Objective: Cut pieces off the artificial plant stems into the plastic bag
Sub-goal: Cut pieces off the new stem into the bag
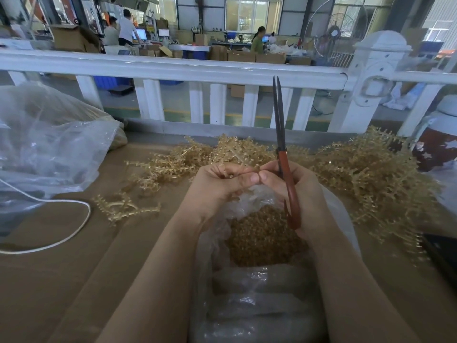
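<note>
My left hand [220, 184] grips a tan artificial plant stem [235, 154] that sticks up behind my fingers. My right hand [294, 191] holds red-handled scissors [284, 167] upright, blades nearly together and pointing up, while its thumb and forefinger meet my left thumb at the stem. Both hands hover above an open clear plastic bag [259, 293] that holds a heap of small tan cut pieces [259, 241]. More tan stems lie in piles on the right [371, 174] and behind my hands [178, 162].
A brown cardboard-covered table [74, 280] carries a loose stem [123, 209], a white cord [61, 238] and a big clear bag [44, 144] at the left. A white railing [173, 68] runs along the far edge. A patterned jar [437, 144] stands at the right.
</note>
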`<state>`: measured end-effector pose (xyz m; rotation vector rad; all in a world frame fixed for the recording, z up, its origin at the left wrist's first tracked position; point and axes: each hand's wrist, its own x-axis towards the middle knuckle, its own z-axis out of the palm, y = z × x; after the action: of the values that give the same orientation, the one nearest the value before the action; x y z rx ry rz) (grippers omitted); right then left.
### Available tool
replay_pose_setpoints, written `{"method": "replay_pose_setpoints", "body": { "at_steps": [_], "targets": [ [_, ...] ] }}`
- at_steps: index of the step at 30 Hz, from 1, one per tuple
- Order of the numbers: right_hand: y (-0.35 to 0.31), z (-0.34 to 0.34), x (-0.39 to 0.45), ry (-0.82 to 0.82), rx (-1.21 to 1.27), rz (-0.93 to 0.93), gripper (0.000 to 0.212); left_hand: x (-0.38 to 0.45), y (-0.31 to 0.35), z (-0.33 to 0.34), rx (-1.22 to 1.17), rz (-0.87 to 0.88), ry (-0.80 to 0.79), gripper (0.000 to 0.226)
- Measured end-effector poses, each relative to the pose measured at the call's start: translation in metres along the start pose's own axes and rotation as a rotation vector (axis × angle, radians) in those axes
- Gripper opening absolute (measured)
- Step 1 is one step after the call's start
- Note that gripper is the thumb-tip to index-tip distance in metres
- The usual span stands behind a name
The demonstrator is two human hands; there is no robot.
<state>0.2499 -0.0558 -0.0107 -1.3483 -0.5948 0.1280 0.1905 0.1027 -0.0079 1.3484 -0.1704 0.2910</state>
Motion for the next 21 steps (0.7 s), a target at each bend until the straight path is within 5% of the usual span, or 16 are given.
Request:
{"method": "replay_pose_setpoints", "body": {
  "at_steps": [11, 21],
  "targets": [
    [0.007, 0.002, 0.003, 0.104, -0.203, 0.028, 0.016, 0.001, 0.0, -0.003, 0.055, -0.006, 0.005, 0.005],
    [0.014, -0.001, -0.001, 0.117, -0.652, -0.029, 0.043, 0.003, 0.005, -0.009, -0.242, -0.087, 0.273, 0.009]
  ]
}}
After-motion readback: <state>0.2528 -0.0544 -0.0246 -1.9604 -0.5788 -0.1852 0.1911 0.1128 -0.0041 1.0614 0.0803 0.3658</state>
